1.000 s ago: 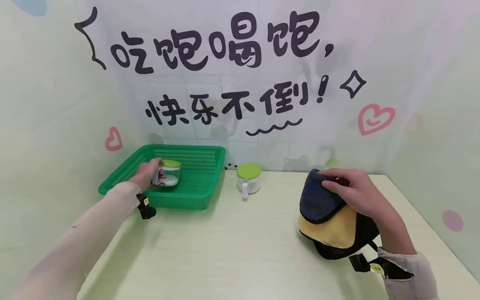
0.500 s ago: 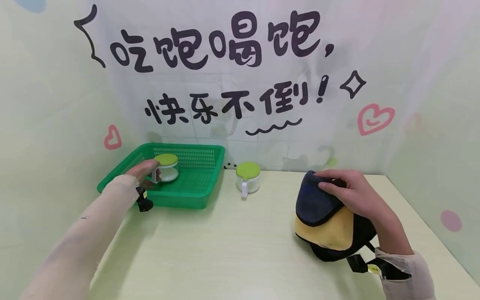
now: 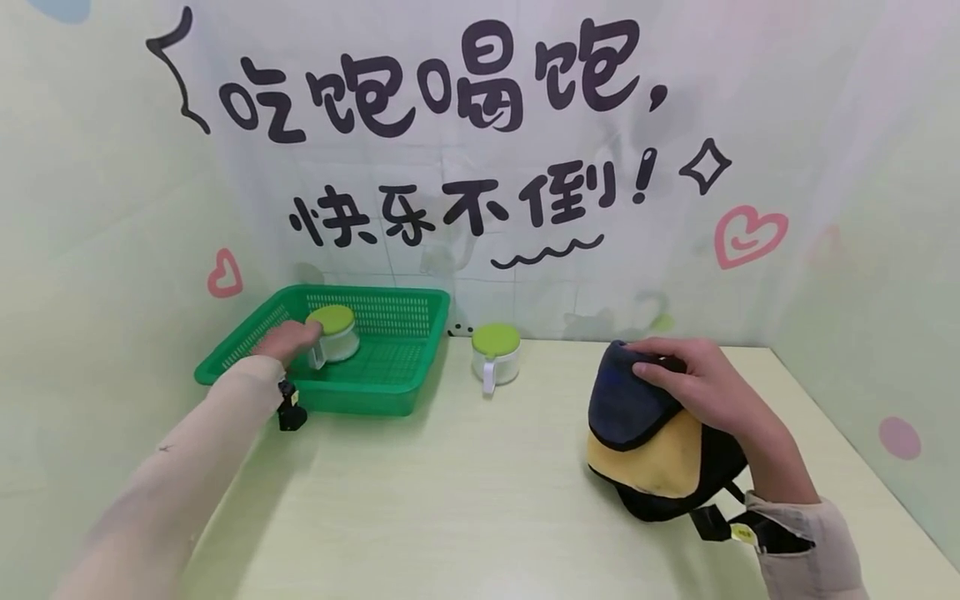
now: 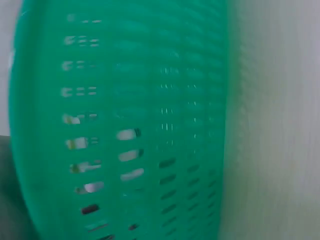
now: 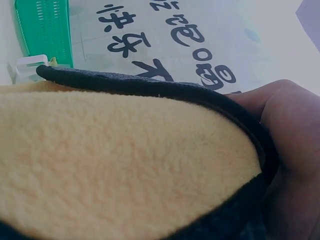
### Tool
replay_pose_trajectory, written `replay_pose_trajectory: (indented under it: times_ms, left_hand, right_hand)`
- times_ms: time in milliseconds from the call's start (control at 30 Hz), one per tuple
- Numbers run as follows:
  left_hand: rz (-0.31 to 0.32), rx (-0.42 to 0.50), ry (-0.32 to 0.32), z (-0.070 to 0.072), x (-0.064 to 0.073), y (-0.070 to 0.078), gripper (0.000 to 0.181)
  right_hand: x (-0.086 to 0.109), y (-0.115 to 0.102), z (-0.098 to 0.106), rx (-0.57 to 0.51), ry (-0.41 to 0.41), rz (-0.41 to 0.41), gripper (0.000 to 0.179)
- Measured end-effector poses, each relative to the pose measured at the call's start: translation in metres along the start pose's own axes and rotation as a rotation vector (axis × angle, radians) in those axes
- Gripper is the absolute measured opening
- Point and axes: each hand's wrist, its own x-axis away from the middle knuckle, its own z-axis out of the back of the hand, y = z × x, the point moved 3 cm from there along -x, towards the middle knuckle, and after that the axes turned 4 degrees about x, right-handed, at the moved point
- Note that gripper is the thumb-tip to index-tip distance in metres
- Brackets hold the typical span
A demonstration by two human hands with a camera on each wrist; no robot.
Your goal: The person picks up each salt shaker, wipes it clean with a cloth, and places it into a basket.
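In the head view my left hand (image 3: 287, 340) is inside the green plastic basket (image 3: 390, 400), beside a lidded mug (image 3: 341, 343) with a lime lid and white handle. The mug stands upright on the basket floor. No finger shows through its handle; the fingertips are near the lid's left edge, the rest of them hidden. On the right, my right hand (image 3: 712, 383) pinches the top of a soft bag (image 3: 648, 471) with a navy flap, yellow front and black trim. The right wrist view shows its fleecy yellow side (image 5: 125, 155) close up.
A second lidded mug (image 3: 496, 354) stands on the pale table (image 3: 480, 483) right of the basket, handle toward me. A printed cloth backdrop (image 3: 465, 267) hangs behind the table. In the left wrist view the basket's slotted wall (image 4: 125, 100) fills much of the frame.
The left fingers have come out of the mug's handle, and the mug now stands slightly farther back in the basket. The right hand keeps its hold on the bag, which shifts slightly left.
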Motion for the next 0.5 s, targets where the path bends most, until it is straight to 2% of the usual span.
replay_pose_trajectory:
  times_ms: [67,100,133,200,333,400,467,500]
  left_hand:
    - [-0.008,-0.139,0.11,0.001,0.006,0.008,0.043]
    - [-0.015,-0.171,0.16,0.001,0.008,0.012,0.035]
    - [-0.039,-0.179,0.203,0.0,0.011,0.017,0.033]
    - [-0.106,-0.159,0.274,-0.002,0.02,0.031,0.04]
    - [-0.293,-0.087,0.399,-0.012,0.042,0.064,0.054]
    - [-0.39,-0.036,0.427,-0.022,0.056,0.081,0.054]
    - [-0.483,0.017,0.413,-0.037,0.07,0.096,0.053]
    - [-0.519,0.052,0.383,-0.045,0.078,0.103,0.053]
  right_hand:
    - [-0.001,0.001,-0.001,-0.003,0.004,-0.006,0.025]
    - [-0.001,0.001,-0.002,-0.003,0.005,-0.011,0.025]
    - [-0.001,0.002,-0.002,0.001,0.005,-0.018,0.025]
    - [-0.002,0.003,-0.003,0.009,0.006,-0.037,0.024]
    - [-0.002,0.002,-0.002,0.032,0.007,-0.077,0.024]
    - [-0.002,0.0,-0.001,0.046,0.016,-0.087,0.023]
    - [-0.002,-0.001,-0.001,0.055,0.027,-0.089,0.022]
    - [-0.002,-0.002,-0.001,0.06,0.032,-0.091,0.021]
